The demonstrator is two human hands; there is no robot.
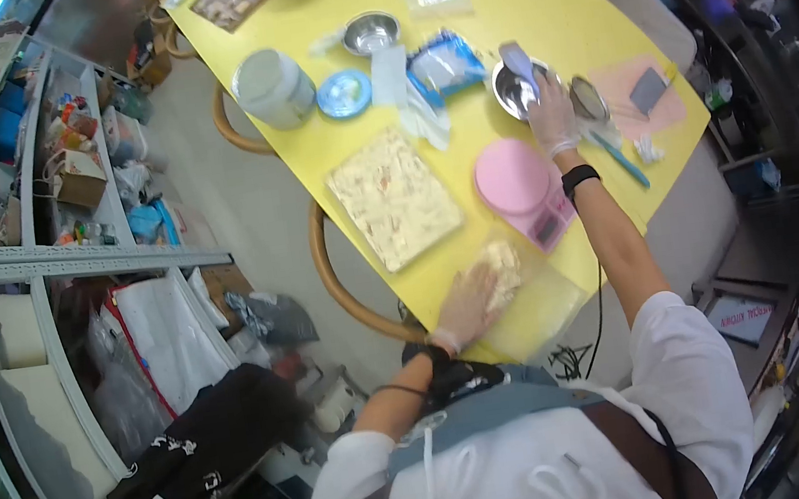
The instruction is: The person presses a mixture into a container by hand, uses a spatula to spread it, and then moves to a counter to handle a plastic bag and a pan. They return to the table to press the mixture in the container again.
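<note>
My right hand [554, 118], in a clear glove, reaches over a steel bowl [503, 98] and grips a lavender spatula [516, 60]. The spatula's wide end points up and away from me, above the bowl. Near the table's front edge my left hand [466, 309], also gloved, is closed round a cream-coloured, lumpy piece [502, 269]. Under it lies a clear plastic sheet [544, 309]. Between my hands stands a pink kitchen scale [513, 177]. A square, cream-coloured slab [394, 200] with darker bits in it lies left of the scale.
Farther back are a large tub [274, 89], its blue lid [345, 93], a small metal bowl [371, 33] and a blue packet [445, 64]. On the right, a blue-handled tool [622, 160] and a grey scraper [648, 90] lie by a pink mat. A wooden chair [343, 277] borders the left edge.
</note>
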